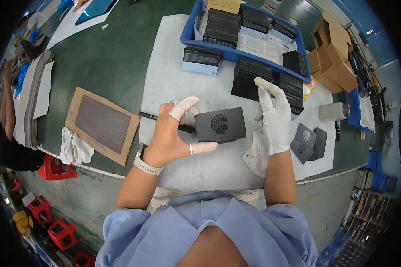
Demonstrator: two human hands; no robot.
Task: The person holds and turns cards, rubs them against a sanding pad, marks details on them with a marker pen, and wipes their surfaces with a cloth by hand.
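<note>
Several matte black cards [220,124], the top one bearing a dark round emblem, lie in a small stack on the white-covered table before me. My left hand [171,129] curves open at the stack's left end, with white finger cots on thumb and fingertips. The thumb lies by the lower edge; whether it touches is unclear. My right hand [275,118], in a white glove with a cot on one finger, hovers open to the right of the stack, holding nothing I can see. Below it rests a white cloth [256,153]. A black pen [148,115] lies partly behind my left hand.
A blue tray [236,55] with card stacks stands at the back, more black stacks [251,78] in front. Loose emblem cards [305,138], a clear bottle [333,112] and a cardboard box [336,58] lie right. A framed grey board [103,124] and white glove [75,147] lie left.
</note>
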